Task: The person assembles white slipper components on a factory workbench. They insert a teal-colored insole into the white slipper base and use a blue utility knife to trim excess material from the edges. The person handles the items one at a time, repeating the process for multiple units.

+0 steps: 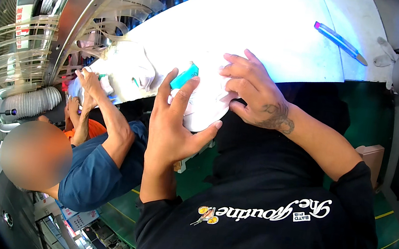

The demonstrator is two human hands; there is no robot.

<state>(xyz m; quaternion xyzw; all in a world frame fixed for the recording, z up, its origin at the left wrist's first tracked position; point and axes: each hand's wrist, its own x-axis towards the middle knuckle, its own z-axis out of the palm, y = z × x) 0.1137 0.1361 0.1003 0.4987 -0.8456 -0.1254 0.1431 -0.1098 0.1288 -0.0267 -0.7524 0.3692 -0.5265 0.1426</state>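
A soft white piece point(206, 110), which looks like cloth, lies over the near edge of the white table, and its exact kind is unclear. On it sits a small teal patch point(185, 76) with pale marks. My left hand point(175, 116) is beside the patch, its fingers stretched apart and the thumb resting along the white piece. From the other side, my right hand point(255, 89) has its thumb and bent index finger closed on a fold of the same piece. The other right fingers spread over the tabletop.
The bright white table point(284, 29) curves away ahead. A blue pen-like tool point(341, 42) lies at the far right. More white cloth point(134, 64) lies to the left, beside a co-worker's hands point(92, 84). Clear strips and a metal frame point(86, 1) stand beyond.
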